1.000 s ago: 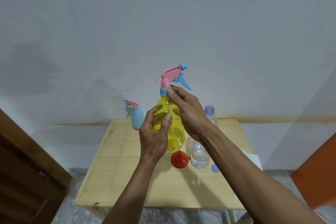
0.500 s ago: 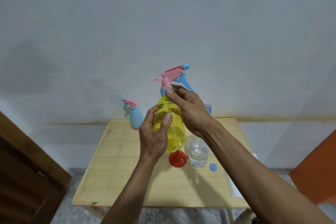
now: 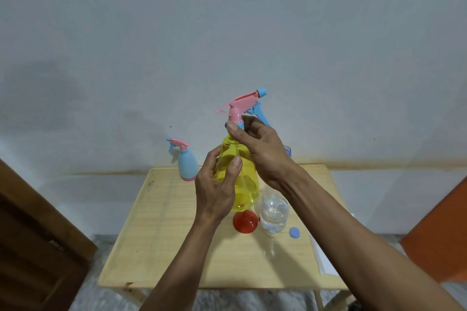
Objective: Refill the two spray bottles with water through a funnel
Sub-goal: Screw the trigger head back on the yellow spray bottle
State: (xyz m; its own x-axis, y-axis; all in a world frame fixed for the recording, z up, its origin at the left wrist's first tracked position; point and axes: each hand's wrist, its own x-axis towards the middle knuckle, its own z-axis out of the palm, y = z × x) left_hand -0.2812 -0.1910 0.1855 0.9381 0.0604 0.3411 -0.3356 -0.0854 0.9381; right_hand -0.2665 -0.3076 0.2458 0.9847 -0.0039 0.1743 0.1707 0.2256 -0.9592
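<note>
I hold a yellow spray bottle [image 3: 246, 184] up above the small wooden table [image 3: 161, 235]. My left hand [image 3: 216, 189] grips its body. My right hand [image 3: 262, 149] pinches the blue collar under the pink and blue trigger head [image 3: 243, 103]. A smaller blue spray bottle [image 3: 187, 165] with a pink head stands at the table's back left. A red funnel [image 3: 245, 222] lies on the table below the yellow bottle. Beside it stands a clear water bottle [image 3: 274, 212], partly hidden by my right arm, with its blue cap [image 3: 294, 232] lying off on the table.
A white sheet [image 3: 324, 257] lies at the table's right edge. A dark wooden panel [image 3: 32, 242] stands at the left and an orange one [image 3: 439, 235] at the right. A grey wall is close behind the table.
My right hand's fingers have shifted round the collar of the yellow bottle. The bottle stays held at about the same height.
</note>
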